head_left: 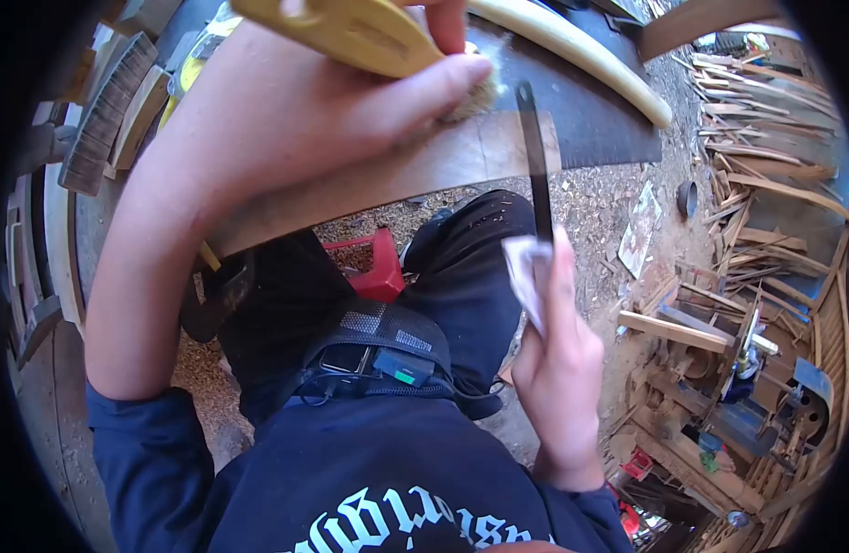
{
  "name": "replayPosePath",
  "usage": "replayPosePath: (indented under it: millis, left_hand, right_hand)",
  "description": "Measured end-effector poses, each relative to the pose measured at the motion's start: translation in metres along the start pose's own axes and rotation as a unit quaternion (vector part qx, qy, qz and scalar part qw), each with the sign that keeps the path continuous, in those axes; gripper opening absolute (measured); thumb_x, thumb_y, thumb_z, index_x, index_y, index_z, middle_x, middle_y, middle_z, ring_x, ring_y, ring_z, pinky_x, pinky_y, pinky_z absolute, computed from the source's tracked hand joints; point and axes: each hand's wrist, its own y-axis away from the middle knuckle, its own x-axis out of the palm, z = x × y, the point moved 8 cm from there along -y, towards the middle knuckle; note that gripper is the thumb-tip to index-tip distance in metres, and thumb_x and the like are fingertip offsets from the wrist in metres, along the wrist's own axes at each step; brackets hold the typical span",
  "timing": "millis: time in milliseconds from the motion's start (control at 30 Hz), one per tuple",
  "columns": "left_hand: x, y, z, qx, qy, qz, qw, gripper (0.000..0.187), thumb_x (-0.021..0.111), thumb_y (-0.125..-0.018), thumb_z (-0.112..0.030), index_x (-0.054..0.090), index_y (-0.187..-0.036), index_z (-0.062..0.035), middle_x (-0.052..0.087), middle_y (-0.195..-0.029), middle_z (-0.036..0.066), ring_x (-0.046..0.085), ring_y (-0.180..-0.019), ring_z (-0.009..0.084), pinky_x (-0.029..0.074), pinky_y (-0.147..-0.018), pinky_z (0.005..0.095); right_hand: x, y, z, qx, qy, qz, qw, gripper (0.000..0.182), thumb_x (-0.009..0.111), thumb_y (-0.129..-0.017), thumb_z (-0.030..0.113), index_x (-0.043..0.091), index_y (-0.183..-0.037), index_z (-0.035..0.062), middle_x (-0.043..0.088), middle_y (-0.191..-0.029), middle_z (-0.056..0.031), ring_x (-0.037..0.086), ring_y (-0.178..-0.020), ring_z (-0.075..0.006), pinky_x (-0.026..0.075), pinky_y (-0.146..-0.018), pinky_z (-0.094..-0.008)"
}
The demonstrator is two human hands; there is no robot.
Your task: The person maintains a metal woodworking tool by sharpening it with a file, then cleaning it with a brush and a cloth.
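My left hand (378,120) reaches across the top of the head view, its fingers closed round a yellow brush (351,32). The pale bristles sit low over the bench's wooden edge (433,161), partly hidden by my thumb. On the right, my right hand (562,369) grips a narrow dark metal strip (535,152) with a hole at its far end. Folded white material (526,272) is wrapped about the strip's lower part, by my fingers. The strip points up and overlaps the bench corner in this view.
A long curved pale wood piece (581,60) lies across the dark bench top (599,124). Beneath my legs is a red stool (378,267). Wood scraps (756,157) and a machine (737,369) stand at right; a wide brush (108,115) is at left. Shavings cover the floor.
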Motion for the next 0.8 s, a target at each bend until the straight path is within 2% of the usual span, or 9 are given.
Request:
replayPosePath:
  millis: [100,167,200,367,500,600,633,700,800]
  left_hand:
    - [0.000,0.001,-0.004,0.029,-0.036,-0.012,0.999,0.017,0.074,-0.090,-0.017,0.064,-0.082,-0.0065,0.067,-0.066,0.004,0.063,-0.056,0.0111,0.047,-0.048,0.0235]
    - [0.006,0.005,-0.009,0.041,-0.074,-0.034,0.996,0.017,0.074,-0.090,-0.017,0.063,-0.081,-0.0067,0.066,-0.066,0.004,0.063,-0.055,0.0109,0.046,-0.047,0.0234]
    - [0.006,0.005,-0.007,0.023,-0.050,-0.039,0.998,0.018,0.074,-0.090,-0.017,0.062,-0.081,-0.0067,0.067,-0.066,0.004,0.063,-0.055,0.0108,0.046,-0.047,0.0234]
    - [-0.003,0.003,-0.003,0.062,-0.052,-0.028,0.996,0.018,0.073,-0.089,-0.017,0.062,-0.080,-0.0069,0.067,-0.066,0.005,0.064,-0.055,0.0108,0.046,-0.046,0.0236]
    - [0.001,0.000,0.007,-0.008,0.009,-0.019,1.000,0.020,0.073,-0.089,-0.018,0.061,-0.079,-0.0063,0.065,-0.065,0.004,0.063,-0.056,0.0099,0.046,-0.048,0.0247]
    - [0.009,0.000,0.014,-0.008,0.028,-0.017,0.999,0.021,0.074,-0.089,-0.019,0.061,-0.079,-0.0062,0.064,-0.064,0.003,0.061,-0.055,0.0095,0.044,-0.047,0.0250]
    - [0.007,0.003,-0.004,0.018,-0.059,-0.018,0.998,0.020,0.074,-0.088,-0.018,0.061,-0.079,-0.0062,0.064,-0.064,0.003,0.060,-0.055,0.0094,0.044,-0.047,0.0249]
    - [-0.001,0.000,-0.011,0.016,-0.095,-0.014,0.995,0.020,0.075,-0.088,-0.017,0.061,-0.079,-0.0060,0.063,-0.063,0.003,0.060,-0.054,0.0093,0.043,-0.046,0.0247]
    - [0.002,-0.001,0.004,-0.037,0.045,0.002,0.998,0.017,0.074,-0.088,-0.012,0.061,-0.079,-0.0057,0.066,-0.065,0.005,0.064,-0.057,0.0094,0.046,-0.047,0.0237]
  right_hand:
    - [0.003,-0.009,0.003,-0.015,0.001,-0.005,1.000,0.081,0.053,-0.082,-0.013,0.035,-0.159,0.0024,0.071,-0.097,-0.0240,0.073,-0.081,-0.0397,0.057,-0.070,-0.0467]
    - [0.006,-0.038,0.003,0.012,0.018,0.015,1.000,0.081,0.052,-0.081,-0.015,0.035,-0.159,0.0014,0.072,-0.106,-0.0260,0.074,-0.090,-0.0400,0.058,-0.076,-0.0462]
    - [0.010,-0.042,0.000,0.032,0.021,0.040,0.998,0.081,0.051,-0.081,-0.017,0.035,-0.159,0.0005,0.070,-0.118,-0.0277,0.074,-0.100,-0.0402,0.059,-0.081,-0.0453]
    - [0.009,-0.007,0.000,-0.018,-0.011,-0.017,1.000,0.079,0.051,-0.083,-0.017,0.035,-0.158,0.0001,0.069,-0.120,-0.0280,0.074,-0.100,-0.0399,0.060,-0.078,-0.0458]
    - [0.013,-0.034,0.000,0.009,0.004,-0.010,1.000,0.078,0.052,-0.086,-0.015,0.035,-0.159,0.0047,0.071,-0.117,-0.0246,0.075,-0.097,-0.0397,0.060,-0.076,-0.0455]
    - [0.018,-0.034,-0.002,-0.010,-0.006,-0.049,0.999,0.078,0.051,-0.084,-0.015,0.035,-0.159,0.0009,0.071,-0.115,-0.0280,0.075,-0.096,-0.0395,0.060,-0.077,-0.0440]
    - [0.021,-0.020,-0.005,-0.014,-0.025,-0.062,0.998,0.078,0.051,-0.083,-0.016,0.035,-0.158,-0.0003,0.071,-0.115,-0.0287,0.076,-0.095,-0.0394,0.060,-0.077,-0.0435]
    - [0.024,0.005,-0.005,-0.017,-0.031,-0.067,0.997,0.080,0.052,-0.080,-0.016,0.035,-0.157,-0.0046,0.071,-0.115,-0.0292,0.076,-0.096,-0.0387,0.060,-0.077,-0.0415]
    - [0.031,-0.005,-0.010,-0.031,-0.020,-0.085,0.996,0.078,0.054,-0.083,-0.013,0.035,-0.158,-0.0036,0.071,-0.113,-0.0293,0.076,-0.089,-0.0407,0.059,-0.073,-0.0422]
